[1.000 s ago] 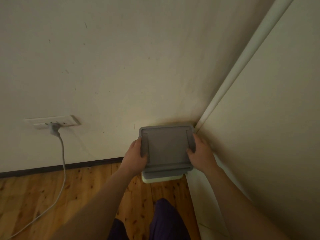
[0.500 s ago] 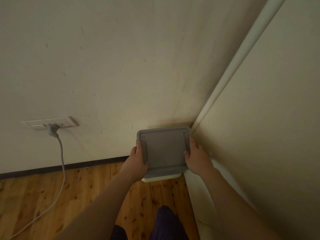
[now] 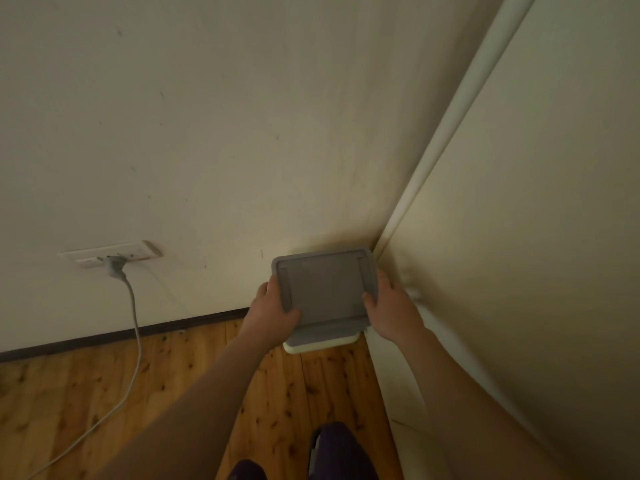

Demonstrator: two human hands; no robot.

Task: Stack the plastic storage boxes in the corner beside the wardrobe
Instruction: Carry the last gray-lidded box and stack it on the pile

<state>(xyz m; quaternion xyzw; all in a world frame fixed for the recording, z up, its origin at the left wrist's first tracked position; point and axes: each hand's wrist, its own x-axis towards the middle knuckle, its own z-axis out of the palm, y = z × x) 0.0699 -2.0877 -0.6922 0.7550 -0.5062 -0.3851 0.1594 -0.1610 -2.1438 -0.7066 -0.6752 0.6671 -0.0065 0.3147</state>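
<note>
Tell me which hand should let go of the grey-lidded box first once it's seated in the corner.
Left, probably. The left hand grips the open side of the grey-lidded box, with clear wooden floor beside it. The right hand is wedged between box and wardrobe, so it is better kept steadying.

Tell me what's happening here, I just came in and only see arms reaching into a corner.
A person is holding a grey-lidded plastic box with both hands, the left hand on its left edge and the right hand on its right edge. The box is in the corner between the wall and the wardrobe, above a pale box whose front edge shows underneath. Whether it already rests on that box cannot be told. A cable runs from a wall socket down to the wooden floor.
</note>
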